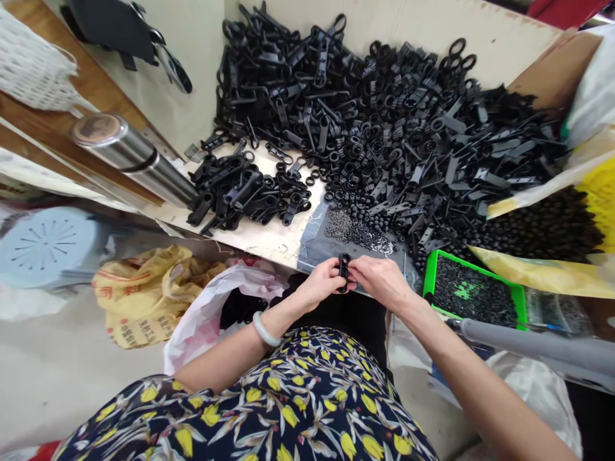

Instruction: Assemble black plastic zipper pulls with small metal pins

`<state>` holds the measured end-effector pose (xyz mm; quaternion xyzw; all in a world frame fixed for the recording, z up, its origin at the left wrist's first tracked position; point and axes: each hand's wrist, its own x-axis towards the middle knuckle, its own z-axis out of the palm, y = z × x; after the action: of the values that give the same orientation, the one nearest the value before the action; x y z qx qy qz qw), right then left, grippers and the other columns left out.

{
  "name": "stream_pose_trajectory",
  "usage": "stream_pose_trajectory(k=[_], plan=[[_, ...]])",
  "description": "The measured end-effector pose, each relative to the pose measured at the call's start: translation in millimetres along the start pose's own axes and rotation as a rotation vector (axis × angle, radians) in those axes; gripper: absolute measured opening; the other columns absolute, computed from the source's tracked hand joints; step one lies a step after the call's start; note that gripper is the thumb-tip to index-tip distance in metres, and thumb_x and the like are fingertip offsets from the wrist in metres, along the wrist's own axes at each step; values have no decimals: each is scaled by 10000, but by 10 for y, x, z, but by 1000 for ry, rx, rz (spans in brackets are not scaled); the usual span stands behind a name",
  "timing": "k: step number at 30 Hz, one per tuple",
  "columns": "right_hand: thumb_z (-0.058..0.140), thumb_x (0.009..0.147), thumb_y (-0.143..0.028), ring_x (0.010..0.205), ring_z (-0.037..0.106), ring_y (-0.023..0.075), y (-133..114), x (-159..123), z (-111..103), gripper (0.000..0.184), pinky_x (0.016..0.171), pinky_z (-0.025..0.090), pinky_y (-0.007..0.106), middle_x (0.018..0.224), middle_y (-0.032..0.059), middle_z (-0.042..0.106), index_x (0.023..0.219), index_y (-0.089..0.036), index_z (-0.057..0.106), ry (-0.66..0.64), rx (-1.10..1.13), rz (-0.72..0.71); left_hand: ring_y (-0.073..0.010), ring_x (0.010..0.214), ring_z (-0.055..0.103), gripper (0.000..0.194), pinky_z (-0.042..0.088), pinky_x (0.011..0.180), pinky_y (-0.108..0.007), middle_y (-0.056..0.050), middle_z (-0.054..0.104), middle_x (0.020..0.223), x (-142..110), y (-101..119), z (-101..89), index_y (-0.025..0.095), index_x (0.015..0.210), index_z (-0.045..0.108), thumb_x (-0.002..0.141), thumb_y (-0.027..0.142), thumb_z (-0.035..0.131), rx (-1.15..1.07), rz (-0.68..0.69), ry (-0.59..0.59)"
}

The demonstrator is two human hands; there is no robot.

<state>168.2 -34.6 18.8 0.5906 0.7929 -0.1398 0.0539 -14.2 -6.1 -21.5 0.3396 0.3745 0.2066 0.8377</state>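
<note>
Floral dark dress w/ yellow leaves (288, 410) fills the bottom. Left hand (321, 285) & right hand (379, 278) meet at centre, fingers of both pinched on a small black plastic clip piece (343, 272). Big heap of black plastic parts (384, 128) at 12 o'clock; green plastic tray (430, 272) at 3 o'clock; steel cylinder flask (134, 157) at 10 o'clock.

both hands (353, 278) pinching black plastic part (343, 271)
</note>
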Motion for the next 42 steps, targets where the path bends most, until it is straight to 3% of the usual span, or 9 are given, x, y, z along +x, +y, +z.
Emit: stream_pose_trajectory(k=[10,13,17,23,29,33,37,40,42], plan=[[506,1049,-254,886,723,160,114,2,-65,252,788,465,251,1017,39,787,1066,-207,753,69,254,-63,-191,843,773,366,558,787,-295,-126,792,1011,-1,5,1,149,1127,633,773,79,693,-12,-24,5],[547,1032,-342,852,722,164,166,-146,-72,247,794,486,267,1059,31,790,1121,-233,750,211,307,101,-205,870,780,411,570,812,-320,-136,792,1034,6,10,-16,150,1158,624,762,79,705,-24,-40,11],[571,983,-389,766,705,187,430,-424,-101,267,777,498,302,982,60,791,1082,-209,741,410,260,475,-222,907,787,455,586,827,-335,-151,791,1057,-40,70,-37,148,1178,589,742,70,694,-49,-91,8],[560,977,-345,777,726,176,762,-633,-78,212,758,489,271,917,42,788,1028,-201,707,239,167,732,-180,818,775,501,576,720,-272,-144,786,1107,-112,195,-52,144,1259,561,780,154,708,-31,-126,-13],[575,968,-345,775,739,248,753,-460,55,234,678,445,301,803,113,768,848,-189,702,133,46,725,-85,598,640,509,369,509,-195,-109,778,1093,-104,250,44,189,1176,506,716,114,709,-33,-14,-22],[566,920,-308,715,724,248,673,-565,8,193,628,426,305,762,74,763,791,-230,686,124,69,755,-52,540,557,491,268,481,-202,-88,767,1060,-50,291,4,188,1153,518,689,104,654,-42,-36,-7],[600,926,-436,789,731,212,426,-663,-15,203,705,514,299,964,56,804,861,-246,636,252,611,559,-65,550,552,495,321,513,-211,-10,710,898,-35,312,-38,190,1179,537,704,140,667,-4,-54,-10],[561,980,-444,840,732,190,277,-540,65,252,772,557,298,984,66,800,1099,-228,609,201,1043,328,-83,577,580,478,445,603,-234,42,631,801,-30,315,-33,196,1187,541,732,189,686,34,-73,-41],[521,1017,-429,831,724,178,256,-403,128,341,793,562,303,923,43,782,1276,-218,593,141,1097,225,-97,596,611,470,468,617,-244,40,627,811,-22,317,-29,198,1184,533,738,201,680,66,-88,-65]])
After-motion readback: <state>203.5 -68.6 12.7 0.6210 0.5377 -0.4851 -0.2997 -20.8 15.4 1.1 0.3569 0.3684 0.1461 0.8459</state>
